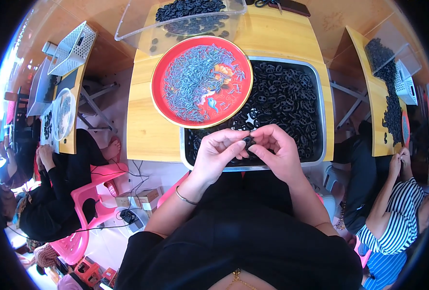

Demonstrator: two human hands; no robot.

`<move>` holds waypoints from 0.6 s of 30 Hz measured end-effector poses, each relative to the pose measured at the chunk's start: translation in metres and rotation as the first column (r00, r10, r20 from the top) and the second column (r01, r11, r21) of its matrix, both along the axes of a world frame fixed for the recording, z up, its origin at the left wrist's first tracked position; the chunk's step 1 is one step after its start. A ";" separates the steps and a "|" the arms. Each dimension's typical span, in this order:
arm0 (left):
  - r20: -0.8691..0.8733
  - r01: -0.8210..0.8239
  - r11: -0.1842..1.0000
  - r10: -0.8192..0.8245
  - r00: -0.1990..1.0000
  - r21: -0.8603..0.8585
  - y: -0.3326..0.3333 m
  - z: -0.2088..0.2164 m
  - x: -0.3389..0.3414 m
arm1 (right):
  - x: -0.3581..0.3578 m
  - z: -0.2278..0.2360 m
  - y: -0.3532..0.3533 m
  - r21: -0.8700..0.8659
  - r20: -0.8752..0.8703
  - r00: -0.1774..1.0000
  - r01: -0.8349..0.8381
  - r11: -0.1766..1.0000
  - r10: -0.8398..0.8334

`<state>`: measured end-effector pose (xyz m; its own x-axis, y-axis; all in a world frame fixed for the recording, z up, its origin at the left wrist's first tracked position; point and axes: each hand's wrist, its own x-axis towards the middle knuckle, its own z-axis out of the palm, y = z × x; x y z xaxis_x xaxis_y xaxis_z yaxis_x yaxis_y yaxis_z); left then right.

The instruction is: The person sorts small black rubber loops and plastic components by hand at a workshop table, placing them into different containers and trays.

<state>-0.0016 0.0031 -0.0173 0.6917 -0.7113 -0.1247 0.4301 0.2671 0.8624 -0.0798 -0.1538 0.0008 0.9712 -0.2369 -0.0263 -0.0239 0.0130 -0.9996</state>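
My left hand [219, 151] and my right hand [278, 151] meet over the near edge of a metal tray [321, 111]. Both pinch a small black plastic piece [248, 140] between thumbs and fingertips; the fingers cover most of it. Many black oval pieces with holes [292, 92] fill the tray below. A round red dish [162, 107] with a gold rim rests partly over the tray's left side. Small grey-blue pins or screws [188, 72] are heaped in the dish, too small to tell which.
A clear plastic bin [127, 29] with black pieces stands at the table's far side, scissors [267, 4] to its right. Two people work at side tables, left and right. A pink chair [81, 203] and cables [139, 186] are on the left.
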 end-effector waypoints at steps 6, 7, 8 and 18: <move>-0.146 0.049 0.998 -0.053 0.988 -0.028 0.006 0.007 0.006 | 0.005 0.018 0.000 -0.307 0.056 0.984 -0.143 0.941 0.168; -0.146 0.047 0.998 -0.051 0.988 -0.029 0.006 0.007 0.006 | 0.005 0.018 0.000 -0.309 0.056 0.984 -0.145 0.940 0.170; -0.143 0.058 0.998 -0.061 0.988 -0.030 0.007 0.007 0.005 | 0.005 0.017 0.000 -0.331 0.068 0.981 -0.149 0.932 0.181; -0.158 0.128 0.990 -0.136 0.978 -0.059 0.014 0.009 0.007 | 0.006 0.015 -0.001 -0.404 0.074 0.969 -0.185 0.896 0.234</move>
<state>0.0056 0.0166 -0.0082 0.5651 -0.8028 -0.1904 0.5967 0.2383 0.7663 -0.0740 -0.1551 0.0162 0.9896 0.0048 0.1440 0.1354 -0.3719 -0.9183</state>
